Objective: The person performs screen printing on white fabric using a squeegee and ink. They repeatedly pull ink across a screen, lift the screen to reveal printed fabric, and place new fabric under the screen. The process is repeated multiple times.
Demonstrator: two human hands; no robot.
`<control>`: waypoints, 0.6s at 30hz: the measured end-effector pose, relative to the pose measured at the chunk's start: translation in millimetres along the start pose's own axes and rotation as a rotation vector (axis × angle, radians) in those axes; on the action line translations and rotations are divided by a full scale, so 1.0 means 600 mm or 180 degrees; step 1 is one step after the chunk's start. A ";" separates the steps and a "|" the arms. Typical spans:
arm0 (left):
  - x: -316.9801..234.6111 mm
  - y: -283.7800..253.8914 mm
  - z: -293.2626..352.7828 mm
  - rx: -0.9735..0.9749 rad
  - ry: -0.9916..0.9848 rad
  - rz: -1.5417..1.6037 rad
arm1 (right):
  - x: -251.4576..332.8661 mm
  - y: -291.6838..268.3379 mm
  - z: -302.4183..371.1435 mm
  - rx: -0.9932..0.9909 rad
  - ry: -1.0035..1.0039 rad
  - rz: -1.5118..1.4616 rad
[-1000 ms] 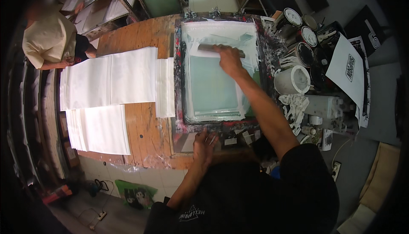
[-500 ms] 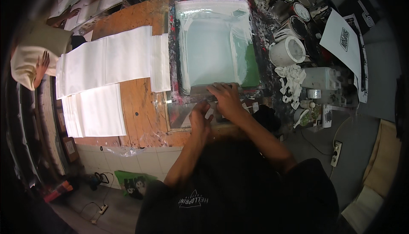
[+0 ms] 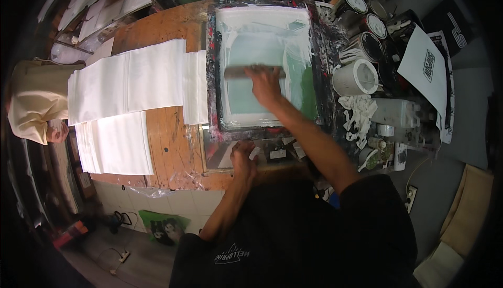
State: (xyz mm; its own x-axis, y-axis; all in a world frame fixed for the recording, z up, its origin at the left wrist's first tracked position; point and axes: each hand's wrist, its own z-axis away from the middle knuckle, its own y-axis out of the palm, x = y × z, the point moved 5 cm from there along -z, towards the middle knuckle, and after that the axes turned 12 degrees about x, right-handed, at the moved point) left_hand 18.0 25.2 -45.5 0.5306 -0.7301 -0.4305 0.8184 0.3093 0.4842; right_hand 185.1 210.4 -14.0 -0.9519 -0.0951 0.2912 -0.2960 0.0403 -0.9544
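A printing screen frame (image 3: pixel 212 78) with a green mesh smeared in white ink lies flat on the wooden table (image 3: pixel 167 131). My right hand (image 3: pixel 264 86) grips a squeegee (image 3: pixel 238 71) that lies across the middle of the mesh. My left hand (image 3: pixel 242 156) presses on the near edge of the frame, fingers curled on it. Stacks of white fabric (image 3: pixel 131 81) lie left of the screen, with another stack (image 3: pixel 118 144) nearer to me.
Several ink cans (image 3: pixel 361 47) and a white bucket (image 3: pixel 355 77) crowd the right side, with rags (image 3: pixel 359 115) and tape rolls. A printed sheet (image 3: pixel 424 68) lies far right. Another person in a cream top (image 3: pixel 34 102) stands at the left. Shelves run along the back left.
My right hand has pushed the squeegee from the near end of the screen up to its middle. My left hand has stayed at the near frame edge.
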 end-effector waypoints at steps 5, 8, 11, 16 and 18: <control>-0.001 -0.010 -0.002 0.0029 -0.0084 -0.0046 | -0.055 -0.064 -0.142 0.0713 0.0265 -0.0345; -0.013 0.005 0.009 -0.0004 -0.0018 -0.0004 | -0.052 -0.092 -0.093 0.1019 0.0043 -0.0668; -0.014 -0.001 0.016 0.0072 0.0072 0.0009 | 0.012 -0.133 0.047 0.0774 -0.0251 -0.0862; -0.041 0.017 0.039 0.0416 0.0357 -0.0339 | 0.114 -0.181 0.203 0.0259 -0.0371 -0.0340; -0.075 0.046 0.077 0.0614 0.0613 -0.0229 | 0.137 -0.218 0.209 0.0024 -0.0409 -0.0227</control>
State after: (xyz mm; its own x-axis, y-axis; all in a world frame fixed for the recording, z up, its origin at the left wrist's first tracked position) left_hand 6.4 38.2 22.2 0.5198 -0.6111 -0.5970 0.8084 0.1257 0.5751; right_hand 155.6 72.7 126.7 -0.9104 -0.2241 0.3477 -0.3614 0.0216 -0.9322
